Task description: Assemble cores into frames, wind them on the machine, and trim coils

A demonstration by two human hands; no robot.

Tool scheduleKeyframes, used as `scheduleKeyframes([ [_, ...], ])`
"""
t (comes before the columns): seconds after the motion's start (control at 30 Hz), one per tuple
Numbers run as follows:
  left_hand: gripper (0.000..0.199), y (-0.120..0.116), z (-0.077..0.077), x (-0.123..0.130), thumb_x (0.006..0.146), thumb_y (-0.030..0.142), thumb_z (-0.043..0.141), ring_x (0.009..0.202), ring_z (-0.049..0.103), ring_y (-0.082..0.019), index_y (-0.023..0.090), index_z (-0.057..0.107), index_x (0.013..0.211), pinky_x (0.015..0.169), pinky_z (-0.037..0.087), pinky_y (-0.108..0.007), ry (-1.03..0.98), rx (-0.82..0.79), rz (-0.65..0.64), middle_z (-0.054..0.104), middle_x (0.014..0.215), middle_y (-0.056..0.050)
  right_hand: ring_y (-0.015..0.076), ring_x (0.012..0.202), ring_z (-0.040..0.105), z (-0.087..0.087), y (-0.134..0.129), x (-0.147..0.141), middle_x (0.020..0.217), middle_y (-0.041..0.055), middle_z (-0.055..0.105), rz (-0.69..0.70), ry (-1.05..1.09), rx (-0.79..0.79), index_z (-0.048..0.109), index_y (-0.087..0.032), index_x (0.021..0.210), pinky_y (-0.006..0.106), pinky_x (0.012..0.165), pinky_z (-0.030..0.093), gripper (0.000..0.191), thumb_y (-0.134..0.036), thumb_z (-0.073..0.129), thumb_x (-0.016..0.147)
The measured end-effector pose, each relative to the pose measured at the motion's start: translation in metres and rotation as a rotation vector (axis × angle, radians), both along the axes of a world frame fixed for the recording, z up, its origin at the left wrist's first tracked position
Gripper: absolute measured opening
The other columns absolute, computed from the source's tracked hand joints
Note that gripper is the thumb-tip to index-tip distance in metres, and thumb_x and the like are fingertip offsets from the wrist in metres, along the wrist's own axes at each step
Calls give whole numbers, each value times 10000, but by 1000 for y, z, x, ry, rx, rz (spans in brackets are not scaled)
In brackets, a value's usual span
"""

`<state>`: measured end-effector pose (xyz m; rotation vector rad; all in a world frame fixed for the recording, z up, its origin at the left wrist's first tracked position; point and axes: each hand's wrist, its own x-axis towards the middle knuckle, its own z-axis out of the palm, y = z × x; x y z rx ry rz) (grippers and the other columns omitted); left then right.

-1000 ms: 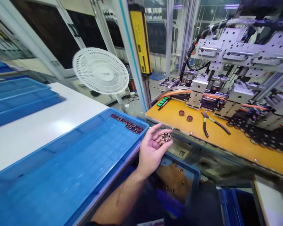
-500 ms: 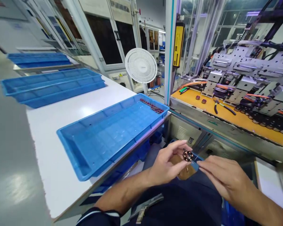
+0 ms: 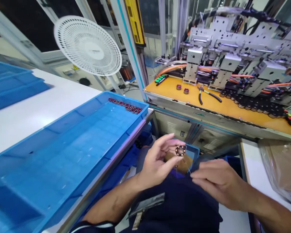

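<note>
My left hand (image 3: 157, 158) is closed, with a small wound motor stator (image 3: 180, 150) between thumb and fingers. The stator is a dark ring with copper-coloured spots around it, its opening turned towards me. To its right and a little lower, my right hand (image 3: 215, 179) pinches a thin, pale strand or tip (image 3: 189, 170). Whether this is a wire end or a slim tool is too small to tell. Below both hands is a blue bin (image 3: 195, 154) with a brown bottom, partly covered by my left hand.
A long blue tray (image 3: 70, 139) with several stators (image 3: 133, 108) at its far end lies on the white table (image 3: 46, 97). Pliers (image 3: 206, 94) and two stators (image 3: 182, 89) rest on the orange machine bed (image 3: 165, 89). A white fan (image 3: 89, 47) stands behind the tray.
The view has swung right and down. My right hand has drawn slightly lower relative to the stator, which my left hand still holds and now shows more face-on.
</note>
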<state>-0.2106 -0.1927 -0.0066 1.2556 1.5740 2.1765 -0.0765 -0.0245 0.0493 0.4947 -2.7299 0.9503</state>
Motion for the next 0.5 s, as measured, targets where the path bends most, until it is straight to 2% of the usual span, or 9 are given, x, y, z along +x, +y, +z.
scheduleKeyframes([
  [0.1,680,14,-3,-7,830,10,663,1002,719,-167,260,403,1406,872,596,-271,-18,14,-51,721,1161,-102,81,594,534,-8,10,-1,687,-7,620,14,-150,-246,699,-172,938,205,573,394,120,-197,582,947],
  [0.17,669,20,-4,-10,855,5,627,1059,704,-178,261,389,1426,905,583,-283,33,30,-82,707,1206,-116,94,650,574,-12,16,-9,745,3,650,-105,-197,-441,701,-181,906,203,623,445,77,-246,707,866],
  [0.27,679,22,-7,-11,881,-5,578,1142,668,-195,278,360,1459,973,552,-320,102,37,-129,676,1278,-122,119,687,587,-15,19,-25,766,2,641,-331,-247,-791,661,-191,837,223,640,476,178,-306,785,779],
  [0.33,693,22,-8,-10,883,-7,567,1176,647,-207,285,349,1472,1005,532,-350,134,16,-152,652,1316,-126,124,687,584,-16,13,-36,748,-1,628,-359,-323,-987,616,-190,766,237,648,481,197,-328,753,799],
  [0.4,730,24,-9,-9,862,-4,604,1144,659,-202,291,343,1476,978,543,-339,132,9,-147,642,1318,-127,125,687,571,-20,4,-44,729,-3,611,-341,-367,-1082,581,-186,709,249,663,480,242,-341,739,807],
  [0.5,758,28,-9,-9,810,1,683,958,699,-136,301,391,1441,825,581,-232,57,52,-108,668,1211,-89,106,632,514,-32,-7,-47,673,-26,556,-369,-303,-1128,569,-186,699,238,618,436,248,-332,715,837],
])
